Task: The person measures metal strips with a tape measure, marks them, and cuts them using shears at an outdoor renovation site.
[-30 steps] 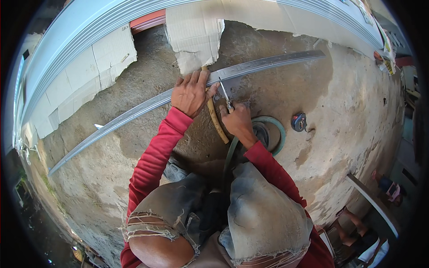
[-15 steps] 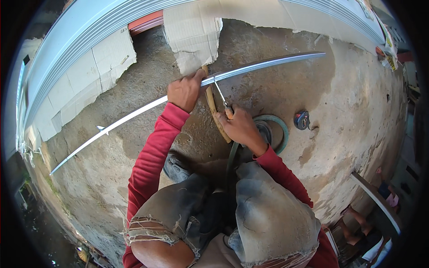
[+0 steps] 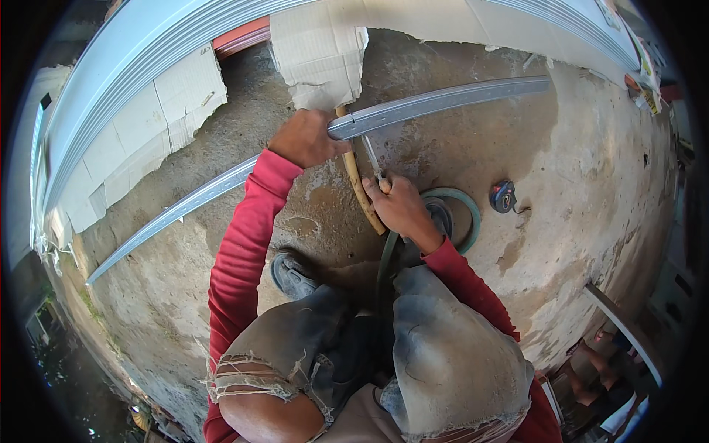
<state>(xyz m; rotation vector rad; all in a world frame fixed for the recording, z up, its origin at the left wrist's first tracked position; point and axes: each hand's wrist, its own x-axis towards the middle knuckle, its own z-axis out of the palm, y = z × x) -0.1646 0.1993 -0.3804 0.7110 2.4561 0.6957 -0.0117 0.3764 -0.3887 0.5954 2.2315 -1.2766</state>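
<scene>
My left hand (image 3: 303,139) is closed round a long, thin galvanized metal channel (image 3: 443,99), which runs from the lower left to the upper right. The channel's broad ribbed face shows, and a dark mark crosses it just right of my fingers. In my right hand (image 3: 403,208), fingers wrapped round the handle, is a slim metal-bladed hand tool (image 3: 371,153). Its blade points up toward the channel's near edge, and its tip is hard to make out. Under the channel, between my hands, lies a wooden stick (image 3: 357,184).
A coiled green hose (image 3: 473,221) lies right of my feet, with a tape measure (image 3: 503,197) beyond it. Torn cardboard (image 3: 325,63) and long pale panels (image 3: 125,88) border the far side. Other people's legs (image 3: 591,362) show at lower right.
The metal channel has rolled over so that its broad face shows, and its right end has risen slightly. The tool's blade, earlier across the channel's edge, now sits lower beside it.
</scene>
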